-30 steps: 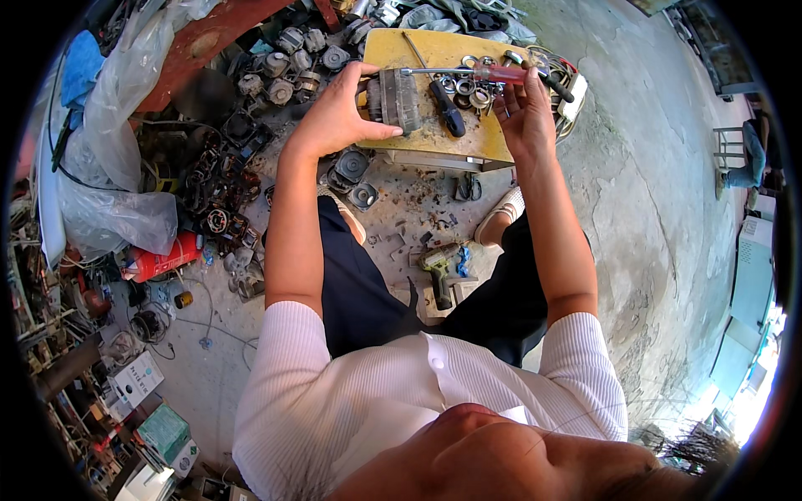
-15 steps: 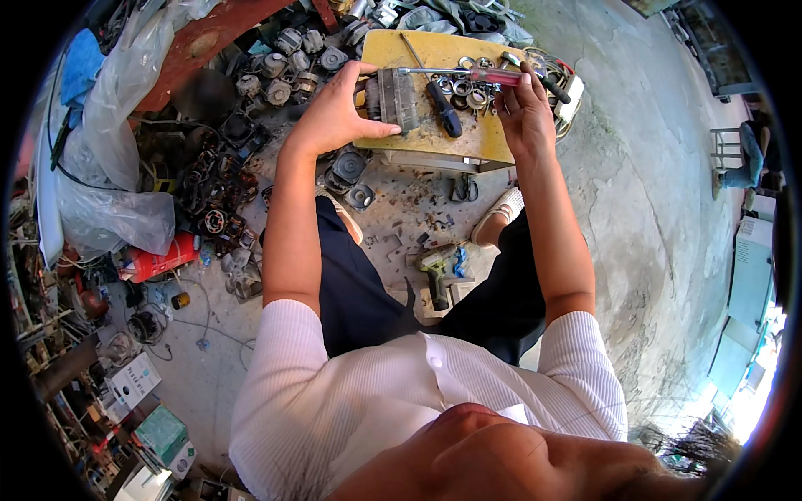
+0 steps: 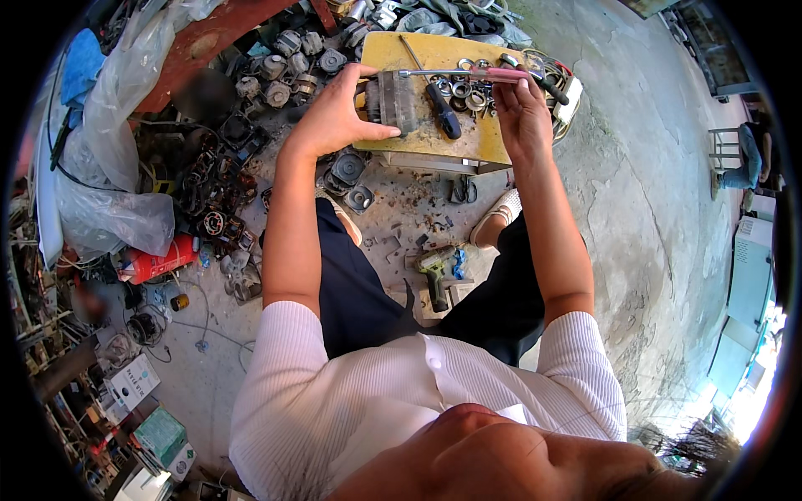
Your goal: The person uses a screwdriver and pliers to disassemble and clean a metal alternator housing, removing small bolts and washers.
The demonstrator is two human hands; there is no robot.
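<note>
My left hand (image 3: 338, 117) grips a grey metal motor core (image 3: 393, 102) that rests on a small yellow work table (image 3: 418, 54). My right hand (image 3: 520, 104) holds a long screwdriver with a pink handle (image 3: 468, 74), its shaft pointing left onto the top of the motor core. A black-handled screwdriver (image 3: 443, 113) lies on the table between my hands. Several metal rings and bearings (image 3: 468, 93) sit beside my right hand.
A pile of old motor parts (image 3: 284, 58) and coils (image 3: 213, 188) lies to the left, with clear plastic bags (image 3: 117, 192) and a red can (image 3: 159, 261). A green cordless drill (image 3: 434, 271) lies on the concrete floor between my legs. Boxes (image 3: 134, 380) stand at lower left.
My right hand with the pink-handled screwdriver has shifted slightly along the table; the left hand stays on the motor core.
</note>
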